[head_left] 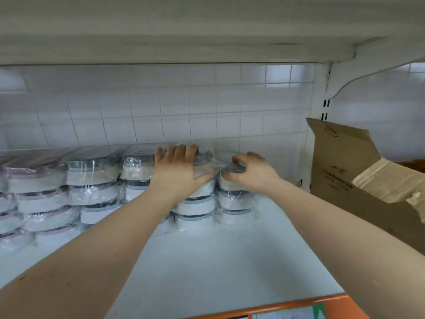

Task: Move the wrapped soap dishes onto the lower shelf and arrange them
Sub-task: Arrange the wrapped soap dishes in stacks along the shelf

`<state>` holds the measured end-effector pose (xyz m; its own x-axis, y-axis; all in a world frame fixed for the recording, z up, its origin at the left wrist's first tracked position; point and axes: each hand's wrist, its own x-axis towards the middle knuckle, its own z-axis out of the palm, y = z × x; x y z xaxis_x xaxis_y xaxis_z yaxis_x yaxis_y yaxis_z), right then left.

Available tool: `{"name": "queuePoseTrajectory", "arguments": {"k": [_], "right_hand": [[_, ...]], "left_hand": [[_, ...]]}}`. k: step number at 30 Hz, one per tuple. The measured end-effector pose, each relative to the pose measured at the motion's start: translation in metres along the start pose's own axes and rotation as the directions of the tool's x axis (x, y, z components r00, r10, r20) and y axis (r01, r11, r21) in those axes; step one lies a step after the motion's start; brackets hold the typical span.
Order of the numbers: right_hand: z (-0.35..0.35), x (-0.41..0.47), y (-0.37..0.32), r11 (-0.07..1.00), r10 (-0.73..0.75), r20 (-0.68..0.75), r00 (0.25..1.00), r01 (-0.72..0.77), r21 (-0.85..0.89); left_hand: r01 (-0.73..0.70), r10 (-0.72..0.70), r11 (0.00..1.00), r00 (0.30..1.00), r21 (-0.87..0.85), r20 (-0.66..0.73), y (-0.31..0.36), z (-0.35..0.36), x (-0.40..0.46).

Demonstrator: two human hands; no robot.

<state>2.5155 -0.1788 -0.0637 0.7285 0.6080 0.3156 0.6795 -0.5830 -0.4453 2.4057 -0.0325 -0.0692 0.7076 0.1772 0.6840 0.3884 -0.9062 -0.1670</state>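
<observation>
Stacks of plastic-wrapped round soap dishes stand along the back of the white lower shelf [230,261]. My left hand [177,166] lies flat with straight fingers on the top dish of one stack [195,203]. My right hand [250,173] has its fingers curled over the top wrapped dish of the rightmost stack [236,203], thumb at its front edge. Further stacks of wrapped dishes [92,189] fill the shelf to the left, some with lilac rims.
An open cardboard box [345,171] stands at the right, beyond the shelf upright [320,125]. The white tiled wall [184,111] closes the back. Another shelf [184,42] hangs overhead. An orange edge strip [287,305] runs along the shelf front.
</observation>
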Motion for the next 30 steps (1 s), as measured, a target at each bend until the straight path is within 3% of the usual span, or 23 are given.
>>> {"name": "queuePoseTrajectory", "arguments": {"k": [7,11,15,18,23,26,30], "right_hand": [[0.014,0.005,0.001,0.996,-0.038,0.042,0.998,0.041,-0.076],[0.016,0.008,0.002,0.993,-0.029,0.083,0.996,0.039,-0.116],[0.011,0.011,0.000,0.992,0.008,0.153,0.988,0.012,-0.126],[-0.002,0.009,-0.002,0.990,0.049,0.242,0.969,-0.015,-0.139],[-0.022,0.004,-0.011,0.997,-0.063,0.021,0.998,0.063,-0.039],[-0.027,0.001,-0.027,0.989,-0.129,0.028,0.991,0.131,-0.071],[-0.019,-0.012,-0.062,0.956,-0.282,0.007,0.959,0.282,-0.080]], "left_hand": [[-0.035,0.038,0.993,0.999,0.110,-0.019,-0.001,0.008,-0.004],[-0.026,0.020,0.995,0.998,0.101,0.060,0.000,0.005,-0.004],[0.051,-0.048,0.998,0.990,-0.024,0.130,0.005,-0.007,-0.003],[0.099,-0.098,0.995,0.973,0.007,0.211,0.005,-0.016,-0.004],[0.125,-0.125,0.992,0.985,0.008,0.121,-0.002,-0.035,-0.019],[0.202,-0.206,0.978,0.975,0.053,0.077,-0.012,-0.045,-0.030],[0.336,-0.350,0.934,0.929,0.123,0.117,-0.031,-0.056,-0.056]]}}
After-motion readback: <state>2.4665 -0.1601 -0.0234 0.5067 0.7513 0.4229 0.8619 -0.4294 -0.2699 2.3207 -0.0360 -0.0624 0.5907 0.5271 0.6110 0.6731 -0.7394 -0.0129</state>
